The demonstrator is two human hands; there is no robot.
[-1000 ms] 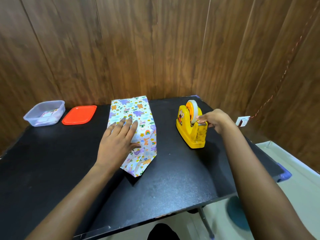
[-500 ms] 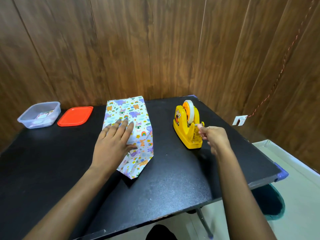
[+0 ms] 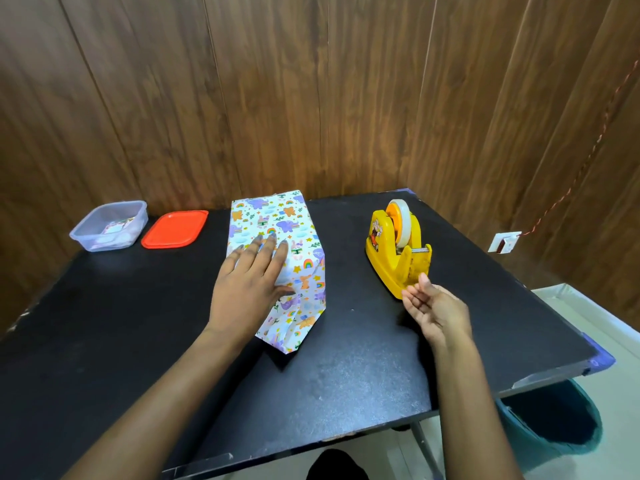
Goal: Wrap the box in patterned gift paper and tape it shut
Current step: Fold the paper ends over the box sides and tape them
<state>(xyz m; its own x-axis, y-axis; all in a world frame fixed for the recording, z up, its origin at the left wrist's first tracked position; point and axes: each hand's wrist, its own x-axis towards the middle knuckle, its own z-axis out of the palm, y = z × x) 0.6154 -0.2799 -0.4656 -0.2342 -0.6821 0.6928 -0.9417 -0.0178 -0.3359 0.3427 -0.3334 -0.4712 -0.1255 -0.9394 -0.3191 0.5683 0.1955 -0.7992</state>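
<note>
Box lies mid-frame on the black worktop, covered in white paper with purple and orange animals, rainbows and stars, its near end folded to a point. Left hand presses flat on it, fingers straight. Right hand, fingers loosely curled and apart, hovers by the yellow dispenser; its cartoon sticker is unreadable
</note>
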